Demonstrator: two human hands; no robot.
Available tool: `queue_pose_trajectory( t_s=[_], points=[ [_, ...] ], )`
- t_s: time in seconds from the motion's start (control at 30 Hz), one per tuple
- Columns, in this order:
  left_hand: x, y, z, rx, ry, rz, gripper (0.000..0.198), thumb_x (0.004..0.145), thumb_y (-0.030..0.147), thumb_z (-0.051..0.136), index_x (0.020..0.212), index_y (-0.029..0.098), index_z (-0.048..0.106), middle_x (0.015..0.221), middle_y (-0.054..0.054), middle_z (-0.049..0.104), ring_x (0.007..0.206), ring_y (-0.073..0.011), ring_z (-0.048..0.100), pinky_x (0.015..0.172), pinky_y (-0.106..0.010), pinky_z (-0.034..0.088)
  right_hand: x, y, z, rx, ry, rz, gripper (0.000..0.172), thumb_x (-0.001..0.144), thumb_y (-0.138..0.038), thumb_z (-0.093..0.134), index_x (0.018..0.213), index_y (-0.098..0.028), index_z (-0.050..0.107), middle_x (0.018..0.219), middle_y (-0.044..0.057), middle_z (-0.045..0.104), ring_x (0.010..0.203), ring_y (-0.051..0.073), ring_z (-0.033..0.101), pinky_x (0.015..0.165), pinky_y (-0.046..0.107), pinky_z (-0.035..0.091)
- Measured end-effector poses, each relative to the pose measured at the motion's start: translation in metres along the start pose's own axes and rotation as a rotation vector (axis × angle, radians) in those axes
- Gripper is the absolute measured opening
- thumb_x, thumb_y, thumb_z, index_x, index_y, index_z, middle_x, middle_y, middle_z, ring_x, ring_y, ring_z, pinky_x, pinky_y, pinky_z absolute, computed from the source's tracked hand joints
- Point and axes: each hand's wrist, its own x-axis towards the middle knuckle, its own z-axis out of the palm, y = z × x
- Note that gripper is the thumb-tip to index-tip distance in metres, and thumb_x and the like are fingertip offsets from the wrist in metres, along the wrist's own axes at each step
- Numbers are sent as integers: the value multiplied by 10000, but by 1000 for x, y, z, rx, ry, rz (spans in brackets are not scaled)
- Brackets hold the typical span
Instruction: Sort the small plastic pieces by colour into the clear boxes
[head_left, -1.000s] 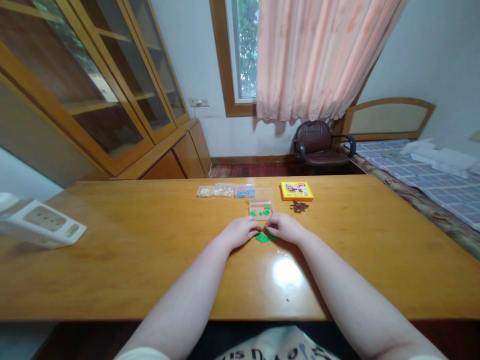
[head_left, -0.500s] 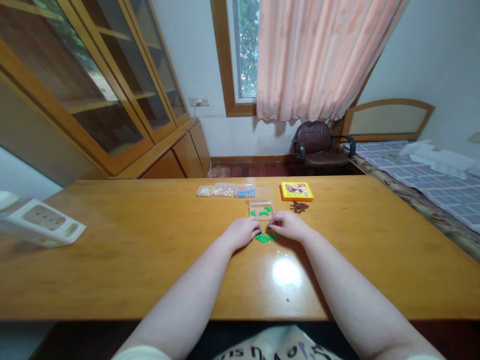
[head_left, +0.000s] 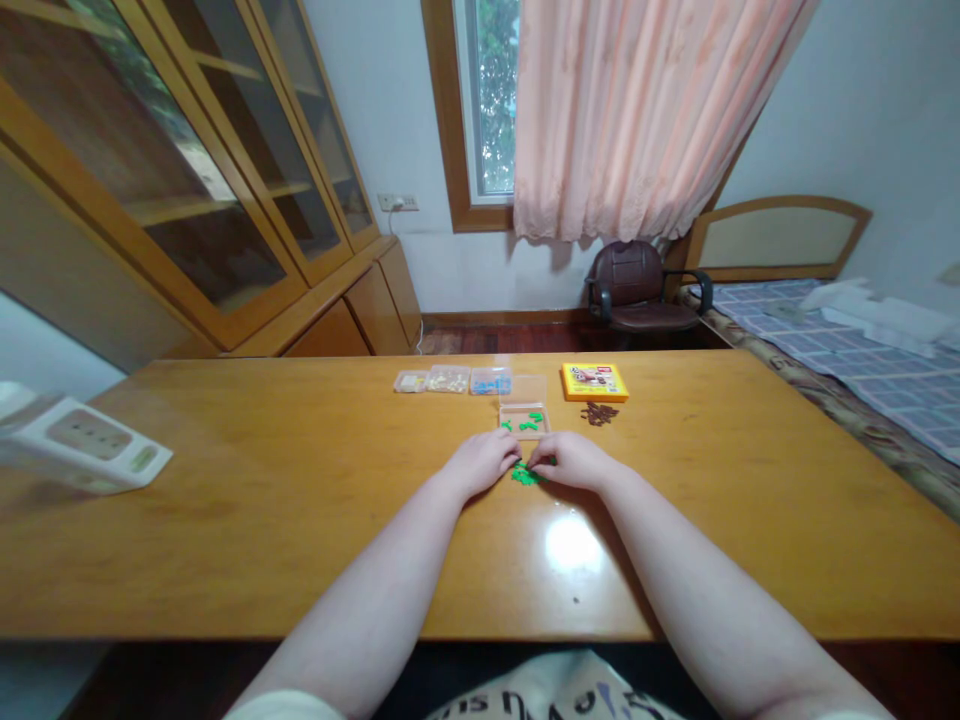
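Observation:
A small pile of green toy pieces (head_left: 527,474) lies on the wooden table, their exact shape too small to tell. My left hand (head_left: 484,463) rests at the pile's left edge, its fingers curled together. From the right, my right hand (head_left: 571,461) reaches over the pile with bent, pinched fingertips touching its top. Whatever either hand holds is too small to make out. Just beyond the hands stands a clear plastic box (head_left: 523,437) with its lid up and several green pieces inside.
Farther back on the table (head_left: 262,500) are a box of blue pieces (head_left: 490,383), a box of pale pieces (head_left: 448,380) and a smaller box (head_left: 410,382). A yellow package (head_left: 595,382) lies behind brown pieces (head_left: 599,413). A white power-strip carton (head_left: 90,445) stands left.
My right hand has moved slightly left and lower, its fingertips now over the green pile. My left hand has barely shifted. The boxes stay where they were.

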Motion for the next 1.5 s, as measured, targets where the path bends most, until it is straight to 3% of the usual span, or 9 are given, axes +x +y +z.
queue_pose_trajectory(
  t_s=[0.33, 0.4, 0.53, 0.63, 0.73, 0.9, 1.0, 1.3, 1.5],
  points=[
    [1, 5, -1, 0, -36, 6, 129, 857, 281, 533, 907, 235, 642, 933, -17, 610, 834, -150, 589, 762, -244, 453, 2, 0, 4, -46, 35, 5, 146, 784, -203, 566, 782, -193, 711, 766, 30, 688, 659, 131, 567, 623, 219, 386],
    [1, 7, -2, -8, -26, 9, 143, 866, 278, 516, 922, 234, 640, 941, -21, 612, 845, -152, 590, 766, -245, 454, 3, 4, 5, -20, 111, 12, 131, 785, -194, 569, 769, -186, 699, 752, 28, 673, 667, 130, 562, 625, 218, 390],
    [0, 12, -5, -7, -11, 12, 135, 864, 266, 514, 914, 229, 634, 939, -22, 622, 854, -163, 596, 768, -260, 458, 7, 13, 5, -5, 419, 120, 165, 833, -249, 541, 817, -179, 689, 745, 39, 646, 679, 141, 552, 643, 239, 407],
    [1, 15, -5, 10, -30, -16, 116, 845, 285, 546, 881, 222, 637, 925, -27, 632, 834, -172, 602, 750, -269, 464, 8, 18, 4, 7, 504, 195, 203, 848, -276, 524, 912, -183, 692, 808, 53, 664, 681, 145, 553, 655, 254, 419],
    [2, 16, -3, 27, -27, -39, 122, 844, 299, 551, 869, 220, 641, 927, -31, 638, 828, -173, 604, 745, -271, 467, 6, 20, -1, 22, 439, 201, 219, 844, -288, 521, 919, -183, 698, 831, 52, 679, 669, 139, 555, 638, 247, 411],
    [3, 15, -3, 82, -33, -34, 136, 845, 297, 548, 865, 217, 656, 918, -37, 641, 838, -176, 606, 757, -271, 469, 0, 18, -8, 21, 158, 133, 149, 773, -255, 580, 760, -186, 710, 717, 22, 680, 645, 135, 565, 596, 228, 387],
    [3, 15, -3, 111, -36, -43, 147, 855, 281, 526, 867, 211, 654, 919, -45, 642, 822, -178, 610, 754, -278, 474, -1, 16, -6, 32, 70, 124, 139, 748, -224, 584, 756, -193, 720, 732, 16, 697, 656, 135, 585, 619, 224, 403],
    [4, 12, -4, 88, 8, -130, 185, 887, 278, 470, 932, 212, 636, 967, -55, 626, 863, -183, 608, 768, -288, 472, 2, 11, -2, -78, 59, 78, 151, 754, -195, 582, 787, -220, 728, 803, 30, 707, 741, 161, 612, 670, 236, 414],
    [2, 10, -9, 59, -8, -138, 154, 834, 327, 566, 930, 225, 628, 951, -42, 608, 877, -188, 600, 773, -281, 468, 1, 12, -4, -86, 87, 105, 143, 757, -227, 599, 814, -233, 730, 822, 22, 703, 733, 158, 611, 663, 237, 416]
  ],
)
